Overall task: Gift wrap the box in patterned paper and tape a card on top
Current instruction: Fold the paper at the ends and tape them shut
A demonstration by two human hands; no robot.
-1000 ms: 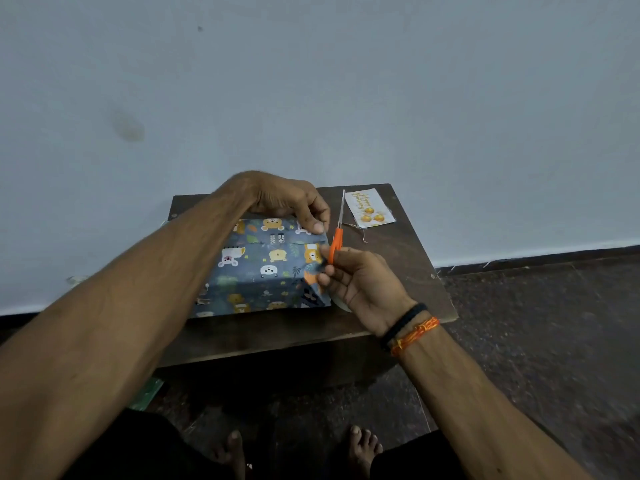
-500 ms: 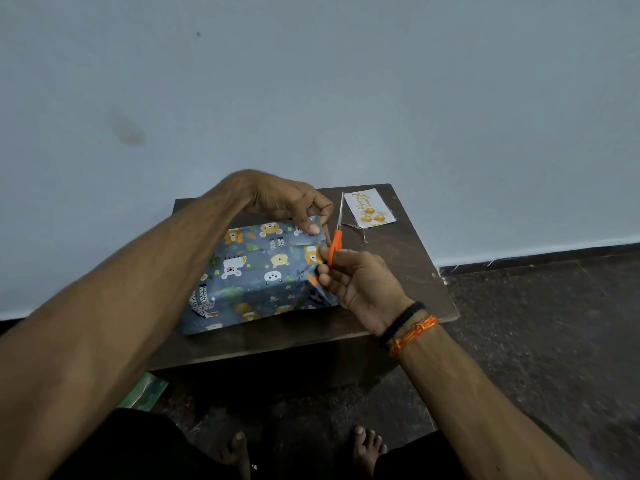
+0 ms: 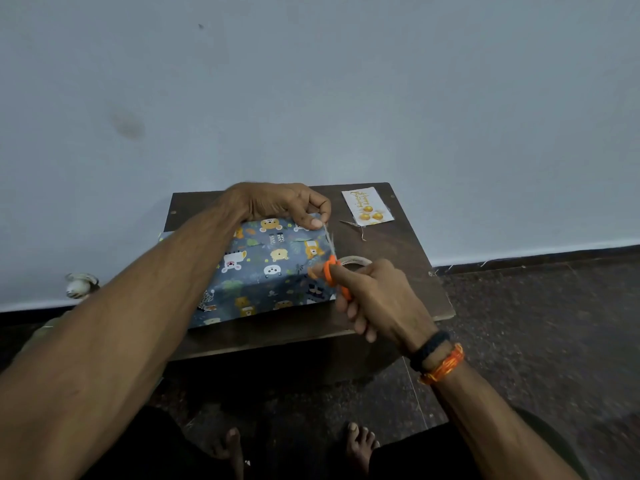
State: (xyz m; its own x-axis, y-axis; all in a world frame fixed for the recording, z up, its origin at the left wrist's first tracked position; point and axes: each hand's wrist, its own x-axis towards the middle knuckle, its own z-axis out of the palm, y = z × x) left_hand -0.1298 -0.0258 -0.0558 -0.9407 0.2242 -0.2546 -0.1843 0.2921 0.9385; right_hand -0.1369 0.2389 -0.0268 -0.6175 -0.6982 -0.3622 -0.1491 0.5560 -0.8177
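The box, wrapped in blue-grey paper with cartoon animals, lies on a small dark wooden table. My left hand rests on its far right corner, thumb and forefinger pinching a strip of tape there. My right hand grips orange-handled scissors beside the box's right end, blades pointing up toward the pinched strip. A tape roll peeks out just behind my right hand. The white card with gold balls lies flat at the table's far right corner.
A pale wall stands right behind the table. Small paper scraps lie near the card. A pale crumpled object sits on the floor at the left. My bare feet are under the table's front edge on the dark floor.
The scissors have tipped from upright toward the box's right corner. My left hand has shifted along the far edge and now pinches the strip. The tape roll has come into view.
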